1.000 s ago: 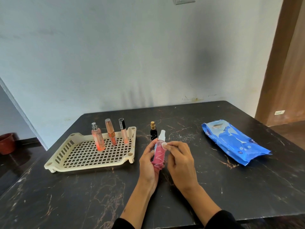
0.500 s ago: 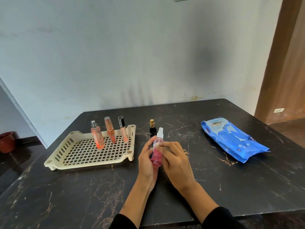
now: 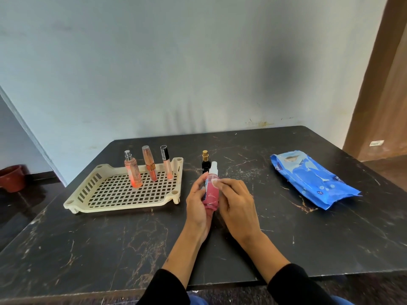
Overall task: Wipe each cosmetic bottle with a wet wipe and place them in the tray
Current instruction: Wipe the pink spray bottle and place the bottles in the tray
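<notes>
Fingers (image 3: 199,186) of the left hand (image 3: 197,208) curl round the pink spray bottle (image 3: 211,190) from its left side and hold it upright, just above the table; those of the right hand (image 3: 236,202) pinch a small white wet wipe (image 3: 217,183) against the bottle's upper body.

Table (image 3: 286,227): dark, marbled. Carries every item listed below.

Tray (image 3: 74,200): cream, perforated, left of the hands. Three bottles stand upright along its far side, judged done.

Wipe pack (image 3: 312,179): blue, lying flat to the right, well apart from the hands.

Pink spray bottle: white nozzle on top, in hand between tray and pack, not yet in the tray. Step in hand: wiping. Advice: keep the left grip low on the body so the upper part stays bare; draw the wipe down the wall while turning the bottle; shift the grip to reach the covered lower part; finish at the nozzle without pressing it.

Black bottle (image 3: 205,165): gold cap, upright on the table just behind the pink one. Judged still unwiped. Keep the working hands off it, as it stands close enough to be tipped.

Wet wipe: only a small patch shows at the fingertips; refold for a fresh face if soiled.
</notes>
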